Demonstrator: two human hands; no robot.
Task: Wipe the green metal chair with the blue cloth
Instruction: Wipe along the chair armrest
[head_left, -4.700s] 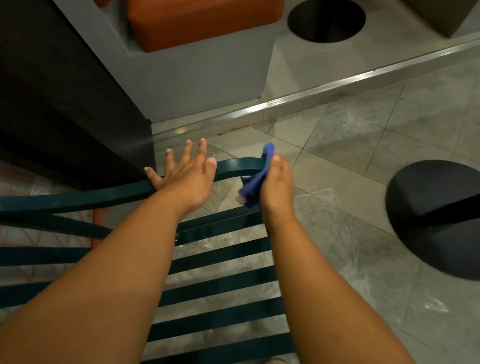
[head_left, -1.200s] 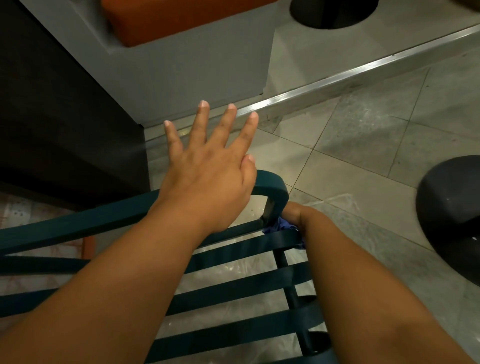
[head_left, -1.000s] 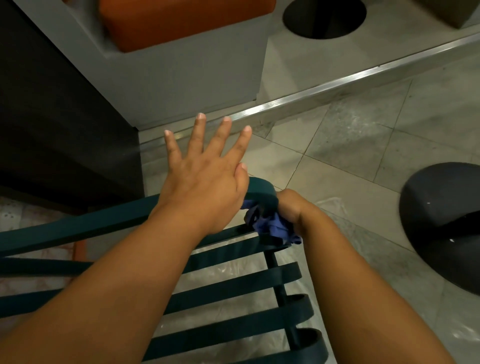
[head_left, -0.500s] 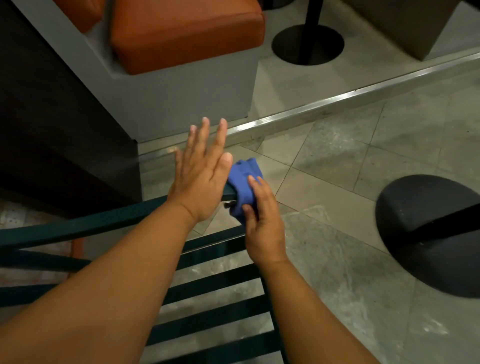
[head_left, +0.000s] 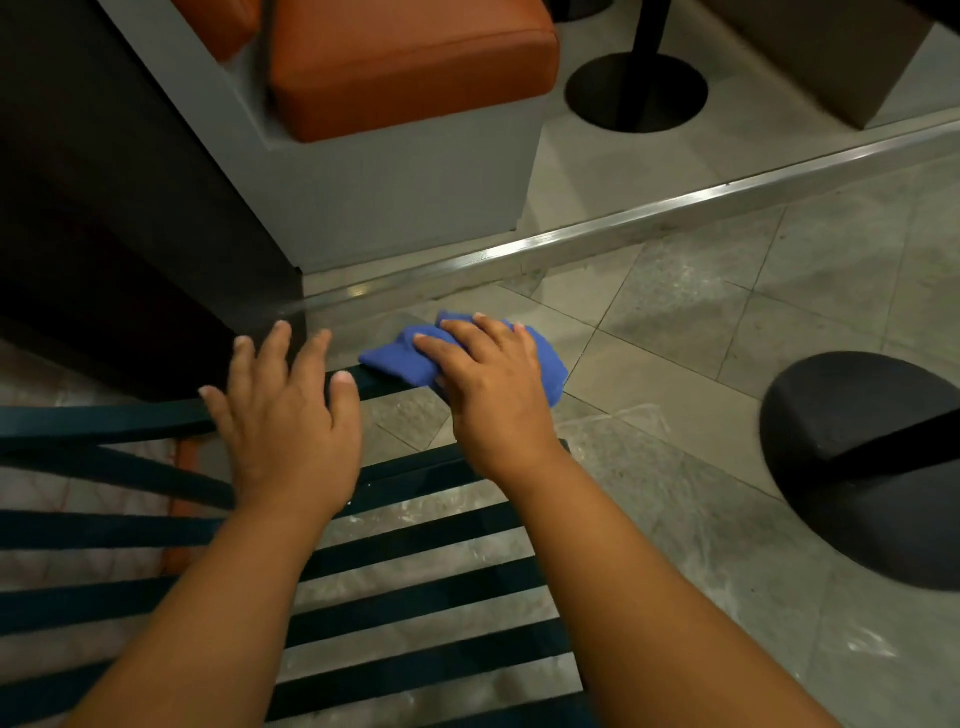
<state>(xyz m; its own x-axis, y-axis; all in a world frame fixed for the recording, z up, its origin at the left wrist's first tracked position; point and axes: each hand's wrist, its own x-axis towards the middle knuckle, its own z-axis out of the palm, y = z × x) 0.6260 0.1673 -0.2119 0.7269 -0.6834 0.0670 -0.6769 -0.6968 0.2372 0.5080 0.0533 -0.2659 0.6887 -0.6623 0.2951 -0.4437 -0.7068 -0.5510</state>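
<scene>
- the right hand (head_left: 493, 384) lies flat on the blue cloth (head_left: 400, 358), fingers straight and slightly spread, pressing it onto the far right corner of the green metal chair (head_left: 415, 545).
- the cloth is bunched over the end of the chair's top rail, sticking out past the fingertips on both sides.
- the left hand (head_left: 288, 431) rests on the same rail just to the left, fingers straight and apart, holding nothing (its thumb lies along the rail).
- the chair's dark green slats run across below both forearms.
- beyond it: an orange cushion (head_left: 410, 62) on a grey bench base, and a black round table base (head_left: 872, 467) on the tiled floor (head_left: 727, 322) to the right.
</scene>
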